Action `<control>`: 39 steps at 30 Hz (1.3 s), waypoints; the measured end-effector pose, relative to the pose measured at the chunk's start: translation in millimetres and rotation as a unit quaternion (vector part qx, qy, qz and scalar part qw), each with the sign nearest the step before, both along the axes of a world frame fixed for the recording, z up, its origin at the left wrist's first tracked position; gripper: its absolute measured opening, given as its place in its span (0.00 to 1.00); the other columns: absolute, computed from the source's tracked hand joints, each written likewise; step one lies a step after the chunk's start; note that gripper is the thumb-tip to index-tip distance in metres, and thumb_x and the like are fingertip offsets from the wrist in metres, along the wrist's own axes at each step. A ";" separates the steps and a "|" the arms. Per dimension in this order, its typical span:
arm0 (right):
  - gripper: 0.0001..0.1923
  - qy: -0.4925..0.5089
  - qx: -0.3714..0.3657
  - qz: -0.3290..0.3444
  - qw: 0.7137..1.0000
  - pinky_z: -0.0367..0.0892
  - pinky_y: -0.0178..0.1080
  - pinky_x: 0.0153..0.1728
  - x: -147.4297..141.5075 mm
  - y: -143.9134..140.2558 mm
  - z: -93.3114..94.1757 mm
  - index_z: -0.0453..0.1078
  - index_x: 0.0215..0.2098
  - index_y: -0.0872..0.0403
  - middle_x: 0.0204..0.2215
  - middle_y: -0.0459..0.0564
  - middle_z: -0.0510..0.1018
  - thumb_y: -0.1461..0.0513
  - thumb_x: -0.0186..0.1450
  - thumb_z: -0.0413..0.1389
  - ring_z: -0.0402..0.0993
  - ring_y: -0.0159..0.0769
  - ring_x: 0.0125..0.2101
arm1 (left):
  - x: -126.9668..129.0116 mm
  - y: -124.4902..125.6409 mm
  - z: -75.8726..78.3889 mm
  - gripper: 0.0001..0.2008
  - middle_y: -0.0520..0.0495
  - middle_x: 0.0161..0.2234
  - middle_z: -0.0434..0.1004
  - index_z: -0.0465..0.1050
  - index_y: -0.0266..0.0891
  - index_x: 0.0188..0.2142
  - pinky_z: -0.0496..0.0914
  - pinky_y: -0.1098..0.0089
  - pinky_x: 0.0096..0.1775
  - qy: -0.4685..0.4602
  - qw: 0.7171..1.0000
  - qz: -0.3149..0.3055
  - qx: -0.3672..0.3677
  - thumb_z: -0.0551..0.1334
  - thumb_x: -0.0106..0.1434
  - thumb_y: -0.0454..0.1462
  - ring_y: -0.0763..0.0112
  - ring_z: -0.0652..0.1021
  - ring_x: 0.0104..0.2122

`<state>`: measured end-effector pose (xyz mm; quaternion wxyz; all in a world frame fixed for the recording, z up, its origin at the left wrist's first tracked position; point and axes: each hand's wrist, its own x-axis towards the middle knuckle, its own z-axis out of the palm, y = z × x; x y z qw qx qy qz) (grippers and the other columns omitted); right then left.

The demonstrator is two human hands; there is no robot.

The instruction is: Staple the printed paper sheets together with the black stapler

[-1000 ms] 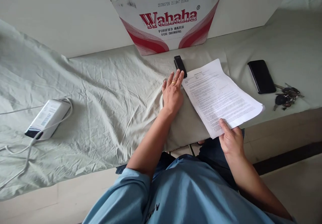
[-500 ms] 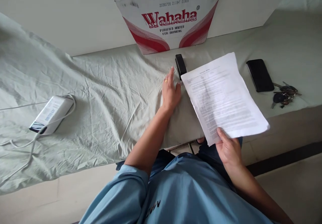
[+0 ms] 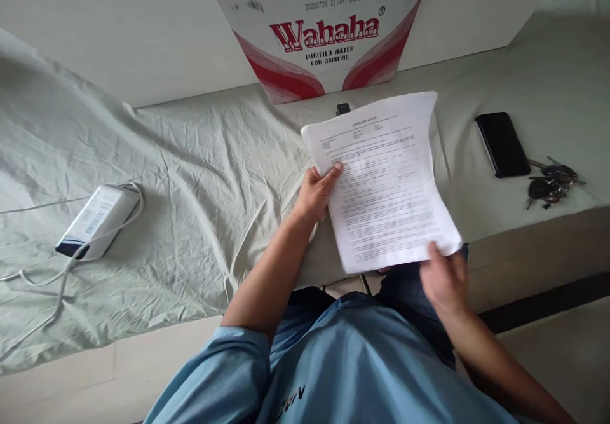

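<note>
A stack of printed paper sheets [image 3: 381, 182], headed "Overleaf Notes", is held up over the front of the cloth-covered surface. Its left edge is gripped by my left hand [image 3: 318, 192], thumb on top and fingers underneath. At the lower right corner, my right hand [image 3: 445, 278] pinches the sheets with its thumb on the face; it is slightly blurred and its fingers are partly behind the paper. Behind the top edge, only the end of a black stapler [image 3: 342, 109] shows, the rest being covered by the sheets.
A Wahaha water carton [image 3: 328, 42] stands against the wall at the back. To the right lie a black phone [image 3: 503, 144] and a bunch of keys [image 3: 553, 182]. A white box-shaped device [image 3: 98, 220] with a cable rests on the wrinkled cloth [image 3: 200, 189] at left.
The sheets have swung left and now cover most of the stapler. My left hand, earlier flat on the cloth beside the stapler, has drawn back and taken hold of their left edge.
</note>
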<state>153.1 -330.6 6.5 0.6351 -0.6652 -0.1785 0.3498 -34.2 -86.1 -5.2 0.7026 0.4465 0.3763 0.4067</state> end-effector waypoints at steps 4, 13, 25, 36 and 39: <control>0.28 -0.074 0.090 -0.020 0.993 0.77 0.56 0.67 72.4 51.6 29.7 0.85 0.54 0.37 0.59 0.48 0.87 0.37 0.61 0.76 0.81 0.51 0.63 | -11.8 14.5 -2.2 0.38 0.39 0.45 0.93 0.86 0.40 0.48 0.88 0.49 0.54 0.008 1.000 0.028 0.010 0.84 0.52 0.65 0.42 0.92 0.50; 0.36 -0.140 0.092 0.155 0.974 0.78 0.53 0.60 90.8 173.8 10.1 0.86 0.46 0.46 0.42 0.49 0.88 0.34 0.51 0.81 0.84 0.53 0.55 | -13.2 13.2 -3.2 0.38 0.37 0.47 0.93 0.86 0.40 0.47 0.88 0.47 0.54 0.025 1.000 -0.014 -0.011 0.83 0.52 0.66 0.41 0.91 0.51; 0.32 -0.163 0.146 0.157 0.963 0.76 0.48 0.56 99.8 190.0 -2.7 0.86 0.38 0.49 0.37 0.46 0.90 0.37 0.51 0.83 0.82 0.42 0.43 | -0.2 35.4 -30.9 0.41 0.41 0.52 0.86 0.81 0.43 0.62 0.84 0.46 0.63 0.106 0.989 0.051 0.087 0.42 0.84 0.68 0.45 0.79 0.72; 0.39 -0.158 0.145 0.125 0.969 0.76 0.47 0.59 105.7 192.0 -2.5 0.75 0.39 0.46 0.40 0.45 0.88 0.33 0.45 0.83 0.85 0.46 0.53 | -11.0 38.9 -27.4 0.26 0.43 0.54 0.85 0.76 0.39 0.58 0.82 0.53 0.65 0.050 0.999 0.001 -0.019 0.53 0.88 0.57 0.50 0.84 0.67; 0.38 -0.175 0.158 0.106 0.966 0.76 0.49 0.60 107.8 193.3 -5.0 0.73 0.37 0.43 0.38 0.49 0.86 0.32 0.47 0.82 0.83 0.46 0.49 | -13.9 41.4 -29.0 0.26 0.45 0.53 0.84 0.77 0.40 0.59 0.82 0.53 0.65 0.053 0.998 -0.011 -0.026 0.51 0.89 0.56 0.51 0.83 0.69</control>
